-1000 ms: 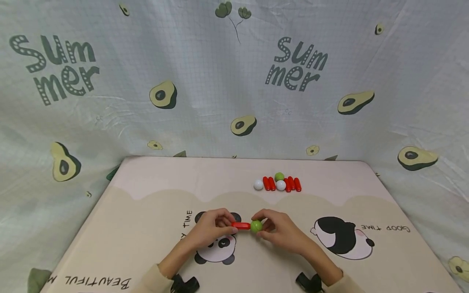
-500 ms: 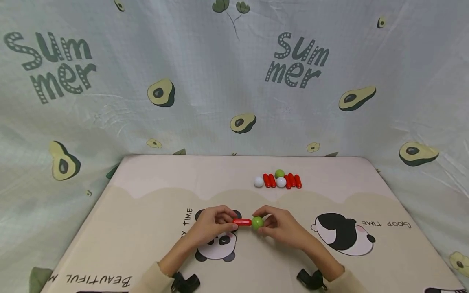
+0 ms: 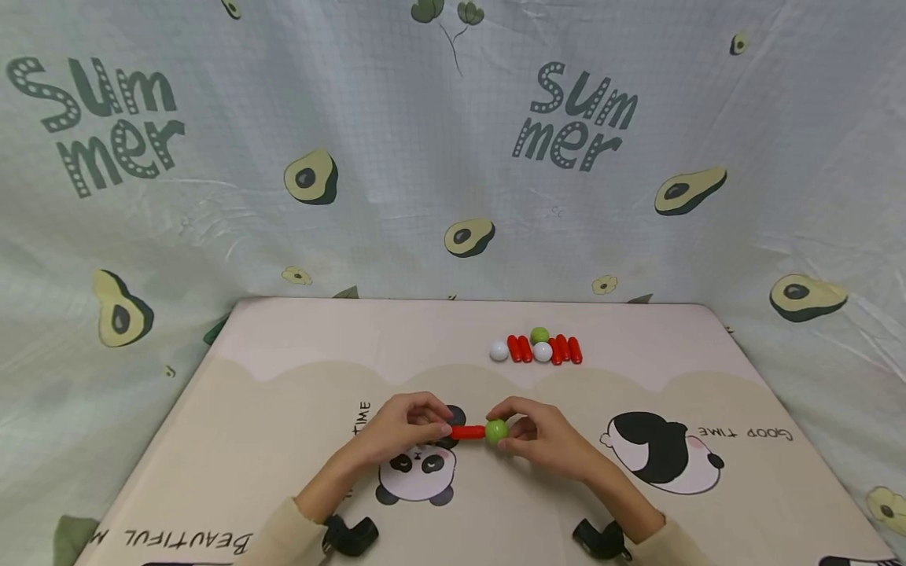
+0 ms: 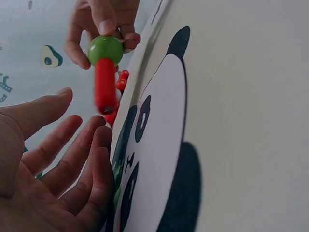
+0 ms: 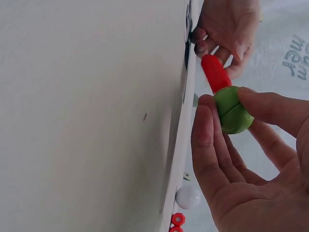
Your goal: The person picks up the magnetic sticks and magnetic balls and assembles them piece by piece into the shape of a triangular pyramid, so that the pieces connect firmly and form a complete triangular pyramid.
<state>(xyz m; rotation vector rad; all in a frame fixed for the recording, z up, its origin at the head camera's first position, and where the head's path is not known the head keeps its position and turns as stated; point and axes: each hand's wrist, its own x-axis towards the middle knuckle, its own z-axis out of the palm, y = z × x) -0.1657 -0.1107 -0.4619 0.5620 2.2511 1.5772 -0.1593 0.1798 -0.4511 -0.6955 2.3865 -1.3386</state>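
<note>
My right hand [image 3: 541,436] pinches a green ball [image 5: 232,110] between thumb and fingers. A short red rod [image 4: 105,86] sticks out of the ball toward the left hand, joined end to end with it. Both hang just above the table, over the printed panda. My left hand [image 4: 63,159] lies beside the rod's free end, thumb and fingers spread apart, with a gap between them and the rod in the left wrist view. The right wrist view shows a seam line around the ball.
Farther back on the table [image 3: 283,448] lie several loose red rods [image 3: 562,348], two white balls [image 3: 499,350] and another green ball [image 3: 540,336]. A patterned cloth [image 3: 396,157] hangs behind the table's back edge.
The left hand's fingers have come off the red rod and drawn slightly left. The right hand has stayed almost in place with the green ball and the rod.
</note>
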